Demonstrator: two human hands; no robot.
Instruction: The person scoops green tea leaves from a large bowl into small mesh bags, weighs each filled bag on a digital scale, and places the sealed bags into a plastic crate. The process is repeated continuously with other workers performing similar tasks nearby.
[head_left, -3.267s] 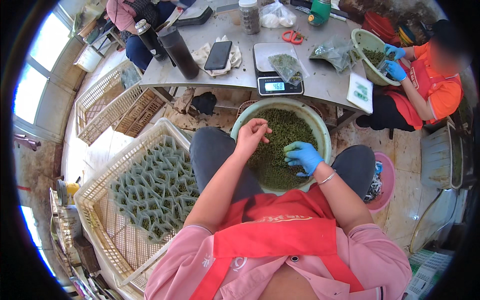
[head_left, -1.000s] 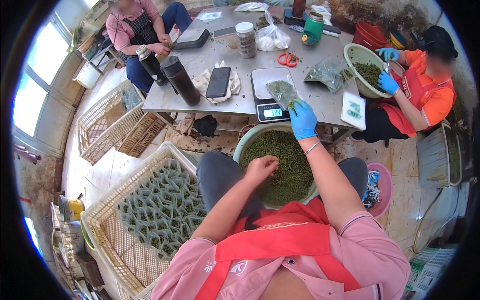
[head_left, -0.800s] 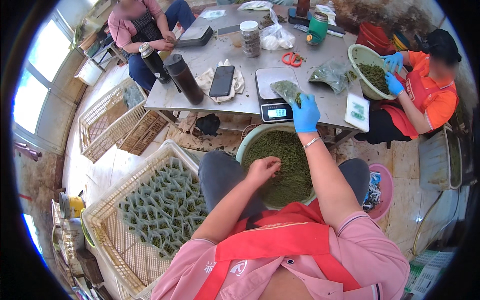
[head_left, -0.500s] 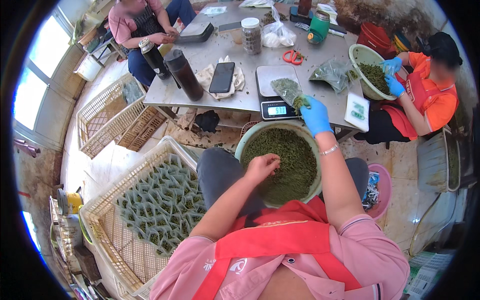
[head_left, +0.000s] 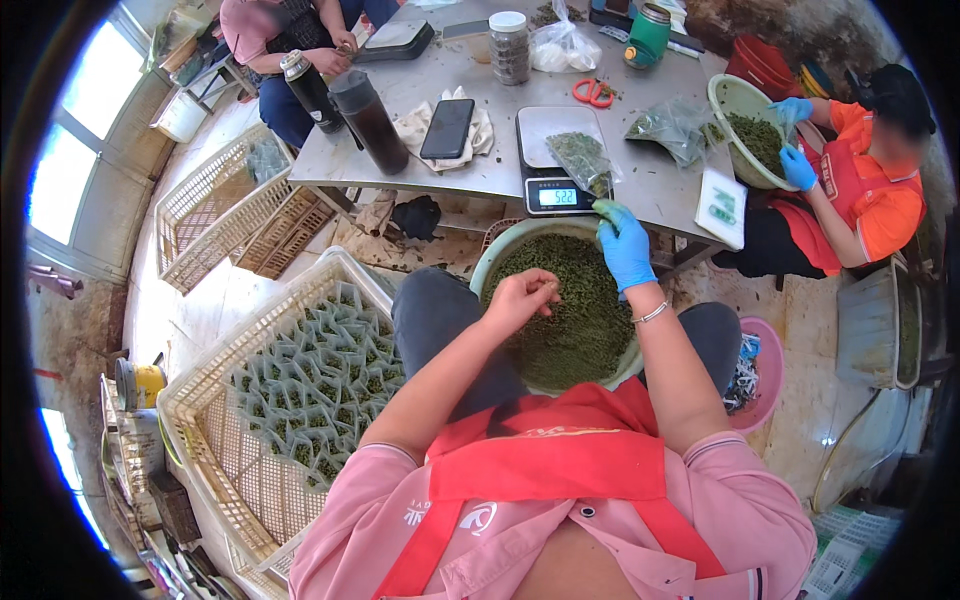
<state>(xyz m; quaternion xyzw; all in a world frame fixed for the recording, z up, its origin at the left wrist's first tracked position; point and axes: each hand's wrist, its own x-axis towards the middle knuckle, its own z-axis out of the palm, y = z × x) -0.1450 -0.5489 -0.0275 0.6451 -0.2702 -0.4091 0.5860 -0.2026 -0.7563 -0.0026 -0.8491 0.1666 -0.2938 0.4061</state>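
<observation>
My bare left hand (head_left: 522, 302) is over a round pale-green basin (head_left: 490, 262) between my knees. Its fingers are pinched together; whatever they hold is too small to make out. Small green plant bits (head_left: 570, 335) fill the basin. My right hand (head_left: 626, 248), in a blue glove, is at the basin's far right rim, fingers closed and pointing at the mouth of a clear plastic bag (head_left: 580, 158). I cannot make out what is between them. The bag, partly filled with green bits, lies tilted on a digital scale (head_left: 538, 133) with a lit display (head_left: 558, 197).
Filled small bags (head_left: 315, 390) stand in a cream crate (head_left: 215, 480) at left. The metal table (head_left: 470, 195) holds a phone (head_left: 447, 129), a dark bottle (head_left: 368, 122), red scissors (head_left: 592, 92) and another bag (head_left: 670, 132). A pink basin (head_left: 765, 375) sits right. Two co-workers sit nearby.
My right hand has drawn back slightly from the bag's mouth toward the basin, and the bag now rests on the scale. The display reading has changed. My left hand stays over the basin.
</observation>
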